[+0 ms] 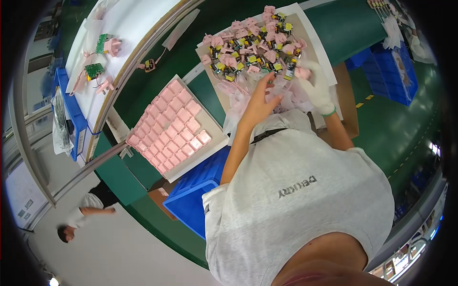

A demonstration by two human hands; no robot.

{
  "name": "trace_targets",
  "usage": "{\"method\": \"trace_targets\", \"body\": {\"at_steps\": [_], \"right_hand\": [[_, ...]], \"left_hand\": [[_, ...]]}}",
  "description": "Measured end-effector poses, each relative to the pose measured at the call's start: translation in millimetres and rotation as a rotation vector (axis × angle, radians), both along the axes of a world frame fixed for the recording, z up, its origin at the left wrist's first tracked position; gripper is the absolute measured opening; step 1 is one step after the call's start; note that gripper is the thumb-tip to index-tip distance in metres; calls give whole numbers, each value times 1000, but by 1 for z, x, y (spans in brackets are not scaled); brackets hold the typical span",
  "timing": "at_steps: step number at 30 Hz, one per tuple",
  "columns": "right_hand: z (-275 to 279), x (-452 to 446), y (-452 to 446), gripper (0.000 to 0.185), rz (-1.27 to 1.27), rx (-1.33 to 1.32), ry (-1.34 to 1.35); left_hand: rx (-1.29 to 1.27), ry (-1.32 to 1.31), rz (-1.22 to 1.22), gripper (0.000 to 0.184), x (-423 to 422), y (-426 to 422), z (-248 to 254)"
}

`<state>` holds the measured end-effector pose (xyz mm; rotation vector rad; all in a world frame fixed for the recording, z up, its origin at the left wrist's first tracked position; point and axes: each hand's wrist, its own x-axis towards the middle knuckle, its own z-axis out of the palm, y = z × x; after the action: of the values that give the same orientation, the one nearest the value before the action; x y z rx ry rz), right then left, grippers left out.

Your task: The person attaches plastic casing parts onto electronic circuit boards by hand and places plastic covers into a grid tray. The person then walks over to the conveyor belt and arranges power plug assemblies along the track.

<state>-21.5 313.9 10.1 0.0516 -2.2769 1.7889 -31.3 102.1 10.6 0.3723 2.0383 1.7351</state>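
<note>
My bare left hand (261,99) reaches over the near side of a pile of pink plug pieces with small circuit boards (253,45). Its fingers are apart, with nothing visibly held in them. In a white glove, my right hand (317,89) is closed around a pink plug piece (302,73) at the pile's right edge. A yellow and black circuit board (290,68) sticks out beside that piece, towards my left hand. The pile lies in a shallow cardboard tray (301,29). Crumpled translucent plastic (287,97) lies between my hands and my shirt.
To the left, a tray holds rows of pink plastic housings (169,126). Below it stands a blue bin (195,178). A metal rail (138,50) crosses at left, beside a white shelf with green boards (94,70). Another person (86,209) is at lower left. Blue crates (389,71) stand at right.
</note>
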Motion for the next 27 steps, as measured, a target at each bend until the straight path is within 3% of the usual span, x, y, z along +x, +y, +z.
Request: {"method": "trace_targets", "body": {"at_steps": [4, 7, 10, 15, 19, 22, 23, 26, 27], "right_hand": [[0, -15, -12, 31, 42, -130, -174], [4, -28, -19, 35, 85, -342, -257], [-14, -41, -11, 38, 78, 139, -133], [-40, -19, 28, 39, -2, -2, -374], [-30, 8, 26, 41, 93, -96, -541], [-20, 18, 3, 44, 115, -628, -452], [-12, 18, -3, 44, 116, -629, -449], [17, 18, -12, 44, 374, -1253, -1023], [20, 18, -15, 44, 388, -1245, -1037]], "left_hand": [[59, -245, 27, 72, -2, 26, -63], [-57, -221, 12, 58, 8, 50, -113], [145, -352, -25, 36, 7, 67, -143], [266, -388, 124, 22, 8, 61, -67], [305, -280, -7, 22, 5, 62, 3], [153, 39, -259, 22, 14, 51, 48], [151, 42, -259, 22, 17, 48, 50], [146, 233, -435, 22, 32, 40, 50], [144, 232, -416, 22, 37, 37, 53]]}}
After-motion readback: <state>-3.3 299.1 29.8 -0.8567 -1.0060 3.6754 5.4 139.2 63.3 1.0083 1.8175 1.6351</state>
